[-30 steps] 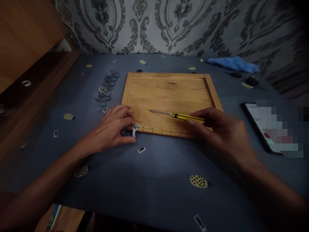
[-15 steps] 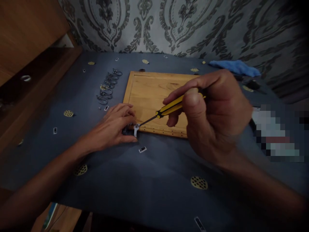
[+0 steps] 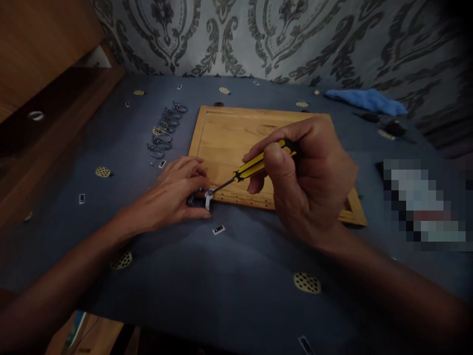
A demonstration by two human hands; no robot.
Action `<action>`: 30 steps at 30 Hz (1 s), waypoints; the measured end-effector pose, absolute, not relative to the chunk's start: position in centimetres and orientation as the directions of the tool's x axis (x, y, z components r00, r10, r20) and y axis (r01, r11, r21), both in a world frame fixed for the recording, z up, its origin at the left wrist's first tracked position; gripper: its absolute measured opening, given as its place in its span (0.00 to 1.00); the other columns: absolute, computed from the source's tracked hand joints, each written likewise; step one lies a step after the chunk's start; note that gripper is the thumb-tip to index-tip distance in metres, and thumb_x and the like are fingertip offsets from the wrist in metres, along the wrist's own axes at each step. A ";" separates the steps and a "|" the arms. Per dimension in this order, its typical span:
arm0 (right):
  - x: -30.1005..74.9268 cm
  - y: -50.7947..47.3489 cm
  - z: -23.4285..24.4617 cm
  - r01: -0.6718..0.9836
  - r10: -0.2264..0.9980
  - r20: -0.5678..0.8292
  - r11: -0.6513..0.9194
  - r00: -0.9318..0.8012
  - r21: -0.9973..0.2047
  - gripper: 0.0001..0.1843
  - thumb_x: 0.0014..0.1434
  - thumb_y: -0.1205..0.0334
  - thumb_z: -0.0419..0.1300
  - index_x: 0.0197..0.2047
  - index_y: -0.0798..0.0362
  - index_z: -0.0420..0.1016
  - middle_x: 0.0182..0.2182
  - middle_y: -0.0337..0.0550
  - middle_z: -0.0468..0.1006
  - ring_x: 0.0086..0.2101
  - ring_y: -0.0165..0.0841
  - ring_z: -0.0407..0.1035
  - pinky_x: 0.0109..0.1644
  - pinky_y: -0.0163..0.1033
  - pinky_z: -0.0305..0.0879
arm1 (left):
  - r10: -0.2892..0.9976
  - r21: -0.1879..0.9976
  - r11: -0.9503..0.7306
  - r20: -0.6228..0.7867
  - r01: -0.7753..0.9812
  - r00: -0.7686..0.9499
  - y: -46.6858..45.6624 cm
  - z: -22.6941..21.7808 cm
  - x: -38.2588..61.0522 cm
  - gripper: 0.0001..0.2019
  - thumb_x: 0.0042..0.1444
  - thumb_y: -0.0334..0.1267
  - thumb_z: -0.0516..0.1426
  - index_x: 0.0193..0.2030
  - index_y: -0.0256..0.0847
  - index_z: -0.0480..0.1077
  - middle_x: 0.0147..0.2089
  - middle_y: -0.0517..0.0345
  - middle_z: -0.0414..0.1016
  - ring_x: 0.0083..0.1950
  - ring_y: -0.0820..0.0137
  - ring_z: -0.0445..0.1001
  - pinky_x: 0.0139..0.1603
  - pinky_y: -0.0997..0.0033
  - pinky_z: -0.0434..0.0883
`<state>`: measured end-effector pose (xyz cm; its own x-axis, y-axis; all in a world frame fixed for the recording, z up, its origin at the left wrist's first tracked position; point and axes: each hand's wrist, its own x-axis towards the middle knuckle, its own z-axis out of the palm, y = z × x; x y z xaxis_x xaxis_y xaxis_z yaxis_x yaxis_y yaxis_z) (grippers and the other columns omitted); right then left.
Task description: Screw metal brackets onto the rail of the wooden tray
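A wooden board [image 3: 229, 133] lies flat on a blue-grey cloth, with a row of small holes along its near edge. My left hand [image 3: 173, 192] pinches a small metal hook [image 3: 208, 198] against the board's near left corner. My right hand [image 3: 306, 177] is closed round a yellow and black screwdriver [image 3: 251, 167]. The screwdriver slants down to the left and its tip rests at the top of the metal hook.
Several more metal hooks [image 3: 164, 130] lie in a row left of the board. A blue cloth [image 3: 365, 98] and dark small items lie at the back right. A blurred-out flat object [image 3: 417, 202] sits right of the board. A wooden cabinet [image 3: 40, 49] stands at the left.
My right hand picked the screwdriver up off the board and brought its tip to the hook held by my left hand. The left hand stayed in place.
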<state>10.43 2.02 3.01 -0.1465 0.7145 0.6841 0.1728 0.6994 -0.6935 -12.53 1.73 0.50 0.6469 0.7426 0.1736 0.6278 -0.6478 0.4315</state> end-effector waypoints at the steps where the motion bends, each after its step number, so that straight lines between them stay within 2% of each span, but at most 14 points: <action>1: 10.4 2.0 3.0 0.171 0.718 0.683 0.696 -0.136 -0.697 0.12 0.73 0.52 0.59 0.38 0.48 0.68 0.32 0.33 0.75 0.20 0.20 0.71 0.19 0.29 0.64 | 0.742 0.434 -0.647 0.170 0.627 0.648 1.7 0.6 -12.5 0.21 0.58 0.54 0.69 0.48 0.41 0.78 0.56 0.48 0.75 0.69 0.47 0.65 0.71 0.41 0.62; 6: 10.4 2.2 2.9 0.176 0.707 0.696 0.706 -0.120 -0.686 0.12 0.73 0.51 0.59 0.38 0.48 0.67 0.29 0.32 0.75 0.20 0.22 0.71 0.19 0.31 0.64 | 0.739 0.428 -0.649 0.160 0.629 0.654 1.7 0.8 -12.5 0.20 0.59 0.55 0.68 0.49 0.41 0.78 0.56 0.48 0.75 0.68 0.48 0.66 0.72 0.41 0.62; 11: 10.4 2.3 2.7 0.158 0.706 0.696 0.708 -0.130 -0.689 0.13 0.74 0.52 0.59 0.38 0.48 0.67 0.31 0.32 0.75 0.20 0.21 0.71 0.19 0.30 0.63 | 0.748 0.435 -0.639 0.160 0.635 0.644 1.6 0.7 -12.6 0.21 0.58 0.55 0.69 0.48 0.41 0.77 0.57 0.48 0.74 0.70 0.48 0.64 0.73 0.41 0.61; 20: 10.4 2.0 3.2 0.163 0.767 0.623 0.642 -0.153 -0.749 0.14 0.71 0.48 0.61 0.38 0.47 0.67 0.32 0.35 0.77 0.20 0.25 0.70 0.21 0.33 0.65 | 0.752 0.442 -0.630 0.141 0.638 0.644 1.6 0.9 -12.4 0.19 0.58 0.52 0.69 0.49 0.43 0.77 0.57 0.49 0.74 0.70 0.49 0.64 0.74 0.39 0.59; 27: 10.6 1.5 4.0 0.142 0.760 0.578 0.634 -0.296 -0.761 0.08 0.69 0.54 0.64 0.44 0.48 0.73 0.40 0.38 0.78 0.28 0.25 0.75 0.28 0.33 0.73 | 0.763 0.445 -0.608 0.100 0.657 0.639 1.7 1.1 -12.3 0.19 0.59 0.49 0.69 0.52 0.41 0.78 0.60 0.45 0.72 0.71 0.45 0.62 0.71 0.39 0.61; 30: 10.4 1.5 4.4 0.134 0.776 0.527 0.597 -0.346 -0.791 0.08 0.68 0.53 0.66 0.44 0.47 0.73 0.38 0.37 0.78 0.29 0.27 0.75 0.30 0.35 0.74 | 0.756 0.444 -0.617 0.102 0.650 0.647 1.7 1.1 -12.3 0.18 0.59 0.49 0.68 0.51 0.40 0.79 0.60 0.44 0.72 0.70 0.45 0.62 0.70 0.39 0.62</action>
